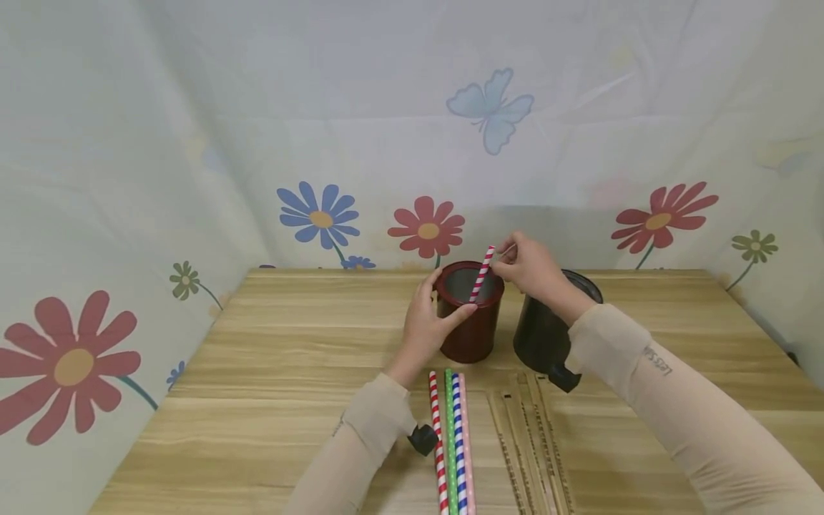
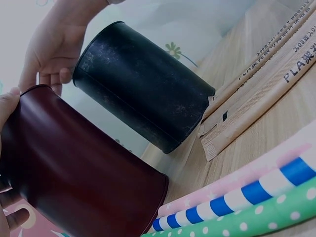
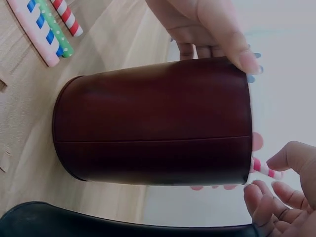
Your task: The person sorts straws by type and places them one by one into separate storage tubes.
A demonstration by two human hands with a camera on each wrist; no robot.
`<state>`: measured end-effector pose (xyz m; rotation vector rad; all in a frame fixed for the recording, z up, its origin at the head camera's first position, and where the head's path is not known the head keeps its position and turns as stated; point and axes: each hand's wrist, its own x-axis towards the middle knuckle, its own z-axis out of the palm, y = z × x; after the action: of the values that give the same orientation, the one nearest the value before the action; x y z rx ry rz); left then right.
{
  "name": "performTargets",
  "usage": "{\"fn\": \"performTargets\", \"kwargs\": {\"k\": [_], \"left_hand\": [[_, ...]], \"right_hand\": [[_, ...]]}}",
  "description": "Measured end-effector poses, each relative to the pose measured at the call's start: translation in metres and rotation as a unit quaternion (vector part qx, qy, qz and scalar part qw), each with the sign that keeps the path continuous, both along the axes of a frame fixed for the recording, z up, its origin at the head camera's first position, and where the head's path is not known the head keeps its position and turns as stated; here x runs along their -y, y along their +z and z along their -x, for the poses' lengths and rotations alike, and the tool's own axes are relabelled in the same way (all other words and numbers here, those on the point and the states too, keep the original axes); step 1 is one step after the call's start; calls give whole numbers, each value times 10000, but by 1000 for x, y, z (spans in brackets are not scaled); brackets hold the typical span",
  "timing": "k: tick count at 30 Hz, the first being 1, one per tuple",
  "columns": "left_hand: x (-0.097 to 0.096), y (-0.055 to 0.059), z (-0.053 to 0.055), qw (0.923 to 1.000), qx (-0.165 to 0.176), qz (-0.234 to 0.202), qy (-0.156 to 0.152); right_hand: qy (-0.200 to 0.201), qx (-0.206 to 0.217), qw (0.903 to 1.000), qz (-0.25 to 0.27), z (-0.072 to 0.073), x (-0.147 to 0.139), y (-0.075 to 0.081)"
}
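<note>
A dark red cylindrical cup (image 1: pixel 468 336) stands upright on the table. My left hand (image 1: pixel 426 318) grips its upper left side, with the thumb at the near rim. Inside leans a pink-and-white striped paper straw (image 1: pixel 483 274); only its top end shows above the rim in the right wrist view, its lower part hidden by the cup wall. Beside that end is my right hand (image 1: pixel 531 268), thumb tip right at the straw and fingers loosely bent, slightly apart from it. Close below the right wrist stands a black cylindrical cup (image 1: pixel 541 332).
In front of the red cup lie several patterned straws, among them a red-striped straw (image 1: pixel 438 443), a green dotted straw (image 1: pixel 450 429) and a blue-striped straw (image 1: pixel 459 429). To their right are several paper-wrapped straws (image 1: pixel 534 443). A flowered curtain (image 1: pixel 360 129) hangs behind the table.
</note>
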<state>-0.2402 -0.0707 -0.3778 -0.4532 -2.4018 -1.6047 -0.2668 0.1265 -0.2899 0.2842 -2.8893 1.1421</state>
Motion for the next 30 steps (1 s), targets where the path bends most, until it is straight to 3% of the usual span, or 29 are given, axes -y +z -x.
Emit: {"fn": "performTargets", "kwargs": {"k": [9,20,30], "left_hand": [[0,-1,0,10000,-43,60,28],[2,-5,2,9999,-95,81,23],[2,-4,2,9998,-211,68,-6]], "right_hand": [[25,-280,9996,35,-14,-10,25],[248,-666,9973,197,-47,-6,52],[427,-935,9945,191,-83,3,50]]}}
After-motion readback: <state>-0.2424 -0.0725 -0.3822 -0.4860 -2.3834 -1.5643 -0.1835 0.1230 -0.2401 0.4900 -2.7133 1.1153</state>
